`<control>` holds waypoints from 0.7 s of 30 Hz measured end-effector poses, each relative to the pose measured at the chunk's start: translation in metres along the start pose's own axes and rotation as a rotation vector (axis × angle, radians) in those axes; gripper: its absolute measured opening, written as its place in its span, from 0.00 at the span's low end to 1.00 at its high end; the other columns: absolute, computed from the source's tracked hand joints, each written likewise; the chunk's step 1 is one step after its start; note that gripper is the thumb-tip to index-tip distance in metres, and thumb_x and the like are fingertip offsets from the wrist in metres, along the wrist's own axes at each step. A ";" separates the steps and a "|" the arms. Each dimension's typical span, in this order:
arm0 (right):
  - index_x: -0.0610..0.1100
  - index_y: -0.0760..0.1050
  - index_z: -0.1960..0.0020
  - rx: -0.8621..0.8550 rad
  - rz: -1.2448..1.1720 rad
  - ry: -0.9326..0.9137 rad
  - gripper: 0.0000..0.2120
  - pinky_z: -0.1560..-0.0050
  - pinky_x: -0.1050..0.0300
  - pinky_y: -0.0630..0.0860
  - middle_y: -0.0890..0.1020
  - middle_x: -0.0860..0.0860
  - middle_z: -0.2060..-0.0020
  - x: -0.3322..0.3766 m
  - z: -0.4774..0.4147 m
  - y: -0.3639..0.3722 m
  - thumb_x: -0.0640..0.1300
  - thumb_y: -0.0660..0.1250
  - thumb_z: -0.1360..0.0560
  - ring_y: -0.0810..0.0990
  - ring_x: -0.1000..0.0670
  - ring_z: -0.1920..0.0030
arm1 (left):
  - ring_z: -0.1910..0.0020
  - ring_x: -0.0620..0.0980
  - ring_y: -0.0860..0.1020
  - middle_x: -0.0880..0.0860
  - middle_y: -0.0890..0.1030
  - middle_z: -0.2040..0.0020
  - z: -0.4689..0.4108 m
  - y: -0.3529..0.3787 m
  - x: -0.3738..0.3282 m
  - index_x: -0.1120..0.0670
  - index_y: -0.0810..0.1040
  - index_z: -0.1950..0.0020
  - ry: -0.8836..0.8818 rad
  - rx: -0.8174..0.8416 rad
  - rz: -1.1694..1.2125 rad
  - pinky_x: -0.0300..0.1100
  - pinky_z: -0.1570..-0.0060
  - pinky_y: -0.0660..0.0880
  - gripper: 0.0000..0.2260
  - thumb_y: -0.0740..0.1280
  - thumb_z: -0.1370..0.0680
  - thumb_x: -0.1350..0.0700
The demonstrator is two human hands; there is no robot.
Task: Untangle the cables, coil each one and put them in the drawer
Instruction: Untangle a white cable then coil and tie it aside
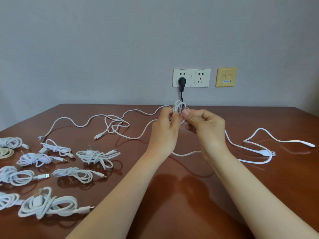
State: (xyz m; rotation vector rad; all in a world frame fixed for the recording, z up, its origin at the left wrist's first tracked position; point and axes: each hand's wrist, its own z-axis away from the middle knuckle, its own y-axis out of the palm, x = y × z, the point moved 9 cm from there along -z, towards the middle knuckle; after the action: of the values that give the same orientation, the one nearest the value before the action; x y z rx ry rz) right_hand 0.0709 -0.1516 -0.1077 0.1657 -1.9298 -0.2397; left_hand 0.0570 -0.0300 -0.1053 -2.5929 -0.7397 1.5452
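Observation:
Above the middle of the brown table (172, 195), both my hands hold small loops of a thin white cable (179, 106). My left hand (165, 128) grips the loops from the left. My right hand (205, 125) pinches the cable between thumb and forefinger. The cable's free length (96, 118) trails left across the table in loose curves. A thicker white cable (259, 152) lies loose at the right. Several coiled and tied white cables (96, 156) lie in rows at the left. No drawer is in view.
On the grey wall behind the table are two white sockets (191, 77), one with a black plug (181, 81) and cord running down behind the table's edge. A yellow wall plate (226, 77) sits beside them.

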 end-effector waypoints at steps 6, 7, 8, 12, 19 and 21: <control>0.48 0.79 0.62 0.035 0.248 -0.038 0.10 0.54 0.56 0.78 0.81 0.53 0.70 0.000 0.000 0.004 0.35 0.67 0.26 0.78 0.54 0.66 | 0.69 0.36 0.75 0.42 0.79 0.60 0.000 0.004 0.000 0.45 0.67 0.49 0.083 0.078 0.020 0.44 0.59 0.75 0.06 0.58 0.19 0.57; 0.49 0.78 0.62 0.027 0.279 -0.038 0.11 0.53 0.55 0.78 0.81 0.53 0.68 0.000 0.000 0.003 0.36 0.66 0.26 0.79 0.54 0.65 | 0.70 0.37 0.74 0.43 0.79 0.60 0.001 0.005 -0.001 0.45 0.67 0.46 0.100 0.092 0.009 0.43 0.62 0.74 0.07 0.57 0.19 0.57; 0.49 0.78 0.62 0.011 0.291 -0.026 0.11 0.54 0.55 0.78 0.81 0.52 0.68 -0.001 0.000 0.001 0.36 0.66 0.25 0.79 0.53 0.65 | 0.71 0.38 0.73 0.44 0.79 0.61 0.002 0.007 -0.002 0.45 0.67 0.45 0.109 0.107 0.003 0.42 0.65 0.71 0.08 0.57 0.19 0.57; 0.41 0.79 0.60 -0.011 0.142 0.145 0.07 0.65 0.65 0.77 0.79 0.48 0.69 -0.012 -0.001 -0.004 0.35 0.64 0.24 0.76 0.55 0.69 | 0.77 0.42 0.66 0.45 0.77 0.66 0.005 0.011 -0.003 0.38 0.68 0.51 0.104 0.122 0.060 0.41 0.71 0.64 0.12 0.57 0.20 0.58; 0.40 0.80 0.58 0.023 0.166 0.250 0.04 0.64 0.63 0.79 0.81 0.46 0.66 -0.015 -0.001 -0.006 0.36 0.66 0.26 0.79 0.54 0.68 | 0.78 0.42 0.65 0.47 0.77 0.66 0.008 0.013 -0.004 0.35 0.67 0.51 0.135 0.179 0.031 0.39 0.72 0.64 0.14 0.57 0.19 0.57; 0.40 0.79 0.57 0.026 0.119 0.268 0.04 0.65 0.64 0.78 0.80 0.46 0.66 -0.016 0.000 -0.005 0.36 0.67 0.26 0.78 0.53 0.68 | 0.78 0.42 0.65 0.53 0.79 0.63 0.007 0.013 -0.004 0.34 0.67 0.51 0.137 0.181 0.014 0.39 0.72 0.64 0.14 0.57 0.19 0.57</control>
State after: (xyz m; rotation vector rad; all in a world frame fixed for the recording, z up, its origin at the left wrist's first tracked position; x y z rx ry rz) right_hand 0.0762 -0.1533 -0.1235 0.0939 -1.6701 -0.1065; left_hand 0.0544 -0.0446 -0.1090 -2.5440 -0.5434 1.3512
